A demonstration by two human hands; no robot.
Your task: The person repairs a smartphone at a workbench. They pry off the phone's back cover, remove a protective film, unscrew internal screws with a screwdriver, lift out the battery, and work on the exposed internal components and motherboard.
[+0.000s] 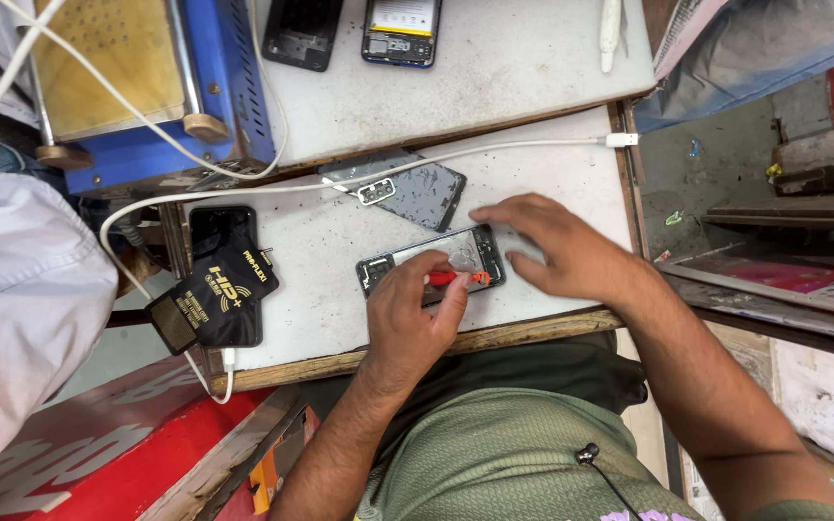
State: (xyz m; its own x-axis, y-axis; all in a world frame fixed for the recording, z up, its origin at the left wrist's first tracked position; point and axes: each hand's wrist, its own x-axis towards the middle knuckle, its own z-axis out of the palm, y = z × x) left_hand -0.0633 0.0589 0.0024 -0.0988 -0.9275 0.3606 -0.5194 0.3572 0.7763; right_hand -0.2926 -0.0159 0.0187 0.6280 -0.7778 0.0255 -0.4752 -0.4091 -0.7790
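Left hand (415,307): fingers closed around a red-handled tool (454,279), its tip on the opened phone (431,261). Right hand (550,246): flat, fingers spread, pressing on the phone's right end and the table (552,178). Opened phone: lying flat near the table's front edge. Grey back cover (415,190): just behind the phone. White cable (494,150): running across the table. Black packets (214,294): at the left edge. Blue machine (147,77): upper left.
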